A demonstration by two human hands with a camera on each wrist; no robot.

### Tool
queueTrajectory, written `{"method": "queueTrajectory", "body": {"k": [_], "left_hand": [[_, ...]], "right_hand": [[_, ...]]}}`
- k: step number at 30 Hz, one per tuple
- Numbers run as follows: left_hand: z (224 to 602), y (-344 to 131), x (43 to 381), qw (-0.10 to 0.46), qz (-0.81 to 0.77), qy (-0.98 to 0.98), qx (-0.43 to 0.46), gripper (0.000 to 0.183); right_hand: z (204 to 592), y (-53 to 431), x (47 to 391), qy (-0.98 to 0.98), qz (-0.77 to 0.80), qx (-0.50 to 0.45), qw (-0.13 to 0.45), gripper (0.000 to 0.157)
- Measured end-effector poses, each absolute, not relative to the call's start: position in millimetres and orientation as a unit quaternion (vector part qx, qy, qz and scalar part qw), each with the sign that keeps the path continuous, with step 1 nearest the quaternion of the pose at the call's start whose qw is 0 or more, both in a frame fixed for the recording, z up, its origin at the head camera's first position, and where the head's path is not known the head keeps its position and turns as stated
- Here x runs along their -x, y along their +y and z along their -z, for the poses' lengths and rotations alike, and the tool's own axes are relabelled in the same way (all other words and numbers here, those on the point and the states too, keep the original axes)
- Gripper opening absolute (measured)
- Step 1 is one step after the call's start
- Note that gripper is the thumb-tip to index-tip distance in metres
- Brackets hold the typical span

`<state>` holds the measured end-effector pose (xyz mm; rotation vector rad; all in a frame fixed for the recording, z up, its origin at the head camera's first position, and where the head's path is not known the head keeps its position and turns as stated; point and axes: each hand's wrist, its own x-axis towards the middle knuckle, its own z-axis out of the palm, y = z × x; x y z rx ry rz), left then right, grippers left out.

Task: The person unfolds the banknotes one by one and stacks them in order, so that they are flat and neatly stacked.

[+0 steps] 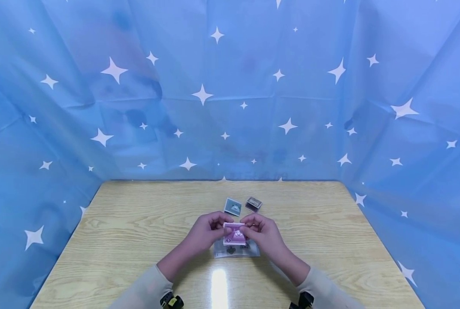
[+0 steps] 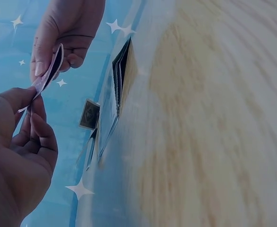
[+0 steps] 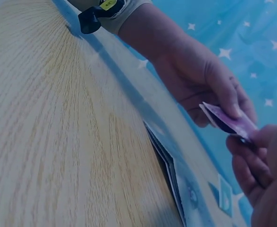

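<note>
A folded purple paper note [image 1: 234, 238] with a pale figure and a small number in its corner is held up over the table. My left hand [image 1: 207, 232] pinches its left side between thumb and fingers. On the opposite side, my right hand [image 1: 267, 237] pinches it in the same way. Both wrist views show the purple note [image 2: 47, 78] bent over, with a gap between its layers. Beneath the hands lie grey-blue printed notes [image 1: 219, 252], partly covered in the head view; their layers stand slightly apart in the right wrist view.
Just beyond the hands, a folded teal printed piece [image 1: 232, 207] lies on the wooden table [image 1: 145, 214]. Beside it on the right is a smaller dark brown folded piece [image 1: 254, 203]. A blue curtain with white stars [image 1: 230, 86] surrounds the table's back and sides.
</note>
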<state>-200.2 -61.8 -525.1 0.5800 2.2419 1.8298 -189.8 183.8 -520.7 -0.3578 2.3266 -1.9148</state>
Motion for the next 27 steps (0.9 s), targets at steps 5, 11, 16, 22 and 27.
{"method": "queueTrajectory", "body": {"k": [5, 11, 16, 22, 27], "left_hand": [[526.5, -61.5, 200.0, 0.072, -0.606, 0.768, -0.194, 0.019], [525.0, -60.6, 199.5, 0.052, -0.591, 0.779, -0.2, 0.016], [524.7, -60.4, 199.5, 0.059, -0.588, 0.782, -0.2, 0.014], [525.8, -59.7, 200.3, 0.064, -0.595, 0.775, -0.205, 0.008], [525.7, -59.2, 199.3, 0.07, -0.607, 0.765, -0.204, 0.003]], "right_hand": [[520.8, 183.2, 190.3, 0.762, 0.633, 0.124, 0.052, 0.016], [518.7, 181.9, 189.0, 0.762, 0.634, 0.123, 0.05, 0.016], [518.1, 181.4, 188.8, 0.762, 0.633, 0.123, 0.048, 0.016], [517.3, 182.9, 187.7, 0.778, 0.608, 0.153, 0.04, 0.017], [514.9, 184.9, 188.1, 0.79, 0.575, 0.208, 0.046, 0.019]]}}
